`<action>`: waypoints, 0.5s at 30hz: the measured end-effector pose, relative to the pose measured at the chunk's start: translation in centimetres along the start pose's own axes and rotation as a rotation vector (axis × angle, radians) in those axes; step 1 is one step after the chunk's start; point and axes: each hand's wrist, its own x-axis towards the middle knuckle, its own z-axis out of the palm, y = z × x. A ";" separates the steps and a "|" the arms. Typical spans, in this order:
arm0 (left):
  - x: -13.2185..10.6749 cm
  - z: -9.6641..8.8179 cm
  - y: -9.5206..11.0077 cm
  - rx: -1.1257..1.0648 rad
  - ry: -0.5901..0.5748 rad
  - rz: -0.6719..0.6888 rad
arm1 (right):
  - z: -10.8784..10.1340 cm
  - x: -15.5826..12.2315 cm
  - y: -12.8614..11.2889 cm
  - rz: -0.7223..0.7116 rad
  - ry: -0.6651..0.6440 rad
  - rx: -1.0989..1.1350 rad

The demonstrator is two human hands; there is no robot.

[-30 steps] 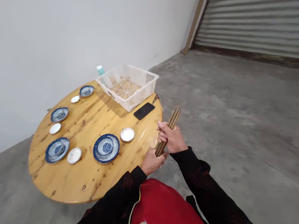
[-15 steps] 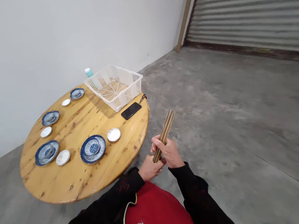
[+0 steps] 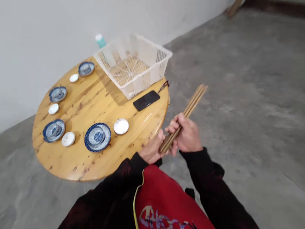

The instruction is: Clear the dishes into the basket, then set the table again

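Both hands hold a bundle of brown chopsticks [image 3: 192, 103] just off the right edge of a round wooden table [image 3: 84, 162]. My right hand [image 3: 189, 136] is wrapped round the bundle's middle. My left hand [image 3: 152, 150] is closed at its lower end. The chopsticks tilt up and to the right. Nearest on the table are a blue-and-white plate with a bowl in it [image 3: 97, 137] and a small white dish [image 3: 121, 126].
A white plastic basket [image 3: 161, 61] stands at the table's far edge with a teal-capped bottle [image 3: 100, 41] behind it. A black phone [image 3: 146, 100] lies beside it. More blue plates [image 3: 53, 130] and white dishes [image 3: 68, 139] sit on the left. Concrete floor lies to the right.
The chopstick bundle has tipped from near upright to slanting right. The view has swung downward, so the shutter door has left the picture.
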 end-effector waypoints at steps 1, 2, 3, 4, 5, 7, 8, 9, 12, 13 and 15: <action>1.3 -0.2 0.6 -0.079 0.054 0.061 | -0.2 1.4 -0.5 -0.043 0.029 -0.013; 2.5 -0.4 1.3 -0.159 0.113 0.130 | -0.4 2.8 -1.1 -0.083 0.055 -0.027; 3.7 -0.4 2.0 -0.225 0.146 0.159 | -0.4 4.2 -1.7 -0.123 0.076 -0.040; 4.8 -0.4 2.8 -0.285 0.177 0.183 | -0.3 5.5 -2.3 -0.162 0.091 -0.052; 5.8 -0.3 3.7 -0.339 0.197 0.199 | -0.1 6.8 -2.9 -0.198 0.099 -0.065; 7.4 0.2 5.5 -0.440 0.222 0.217 | 0.6 8.9 -3.8 -0.258 0.095 -0.107; 8.0 0.5 6.5 -0.494 0.235 0.228 | 1.1 9.7 -4.1 -0.281 0.092 -0.136; 8.6 0.7 7.4 -0.554 0.251 0.240 | 1.6 10.4 -4.4 -0.301 0.090 -0.165; 10.2 0.6 9.4 -0.741 0.281 0.252 | 3.4 11.7 -4.6 -0.354 0.086 -0.225; 10.6 0.4 9.8 -0.793 0.286 0.244 | 4.0 11.9 -4.6 -0.370 0.080 -0.231; 11.4 -0.1 10.1 -0.865 0.307 0.220 | 5.0 12.0 -4.4 -0.391 0.062 -0.241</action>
